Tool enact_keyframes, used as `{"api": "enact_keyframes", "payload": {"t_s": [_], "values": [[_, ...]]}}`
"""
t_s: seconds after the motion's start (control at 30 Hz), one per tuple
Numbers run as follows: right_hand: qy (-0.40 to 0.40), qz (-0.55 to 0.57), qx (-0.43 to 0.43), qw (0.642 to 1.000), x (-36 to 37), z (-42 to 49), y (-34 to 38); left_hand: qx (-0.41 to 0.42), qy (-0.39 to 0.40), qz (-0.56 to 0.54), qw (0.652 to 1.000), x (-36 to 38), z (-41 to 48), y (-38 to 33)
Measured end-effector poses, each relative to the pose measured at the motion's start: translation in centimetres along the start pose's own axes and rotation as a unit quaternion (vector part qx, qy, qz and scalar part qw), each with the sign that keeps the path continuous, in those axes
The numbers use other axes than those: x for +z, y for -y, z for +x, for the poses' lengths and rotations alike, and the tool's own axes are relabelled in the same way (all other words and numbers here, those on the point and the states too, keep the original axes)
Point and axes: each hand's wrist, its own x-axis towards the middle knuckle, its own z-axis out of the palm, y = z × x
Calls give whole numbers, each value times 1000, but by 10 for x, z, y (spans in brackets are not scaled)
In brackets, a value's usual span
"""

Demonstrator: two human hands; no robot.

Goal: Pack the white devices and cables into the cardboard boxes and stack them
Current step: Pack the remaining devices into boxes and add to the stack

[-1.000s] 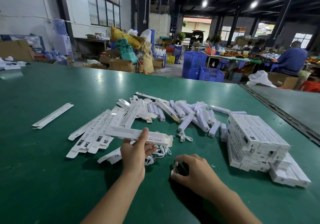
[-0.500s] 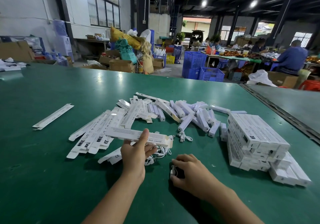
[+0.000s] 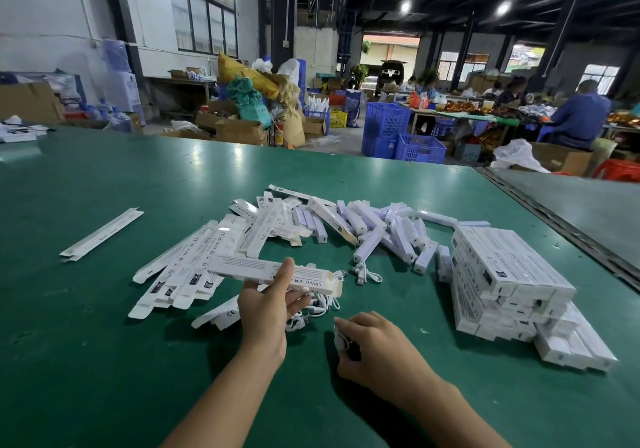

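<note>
Our left hand [image 3: 266, 312] grips a long white box [image 3: 249, 267], thumb on top and fingers beneath, holding it just above the table [image 3: 104, 361]. Its print reads upside down to us: "SMART SENS", with the rest hidden by the thumb. The finer lines are too blurred to read.

Our right hand [image 3: 377, 350], just right of the left and resting on the table, curls round a small white bundle [image 3: 341, 338], apparently a coiled cable. Loose cables [image 3: 322, 305] lie between the hands, under the box's right end.

Left of and beyond the left hand lie the flat boxes [image 3: 187, 267], several showing a CE mark. A lone flat box [image 3: 100, 234] lies well apart, far to the left. Beyond both hands the white devices [image 3: 374, 225] sit in a heap. Right of the right hand stands the stack [image 3: 509, 274] of packed boxes; we cannot read its small print.
</note>
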Motion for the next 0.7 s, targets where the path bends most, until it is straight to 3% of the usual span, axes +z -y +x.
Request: {"api": "enact_keyframes", "payload": {"t_s": [0.2,0.33,0.47,0.7], "values": [[-5,46,-4,999,2,0,0,-3,8,10,1000,-1,-1,0],[-85,132,44,987,-5,1,1,4,18,21,1000,-2,0,0],[-141,252,103,952,-17,0,-1,18,29,45,998,-3,0,4],[-137,244,141,950,-12,4,-1,50,65,100,992,2,-7,16]]}}
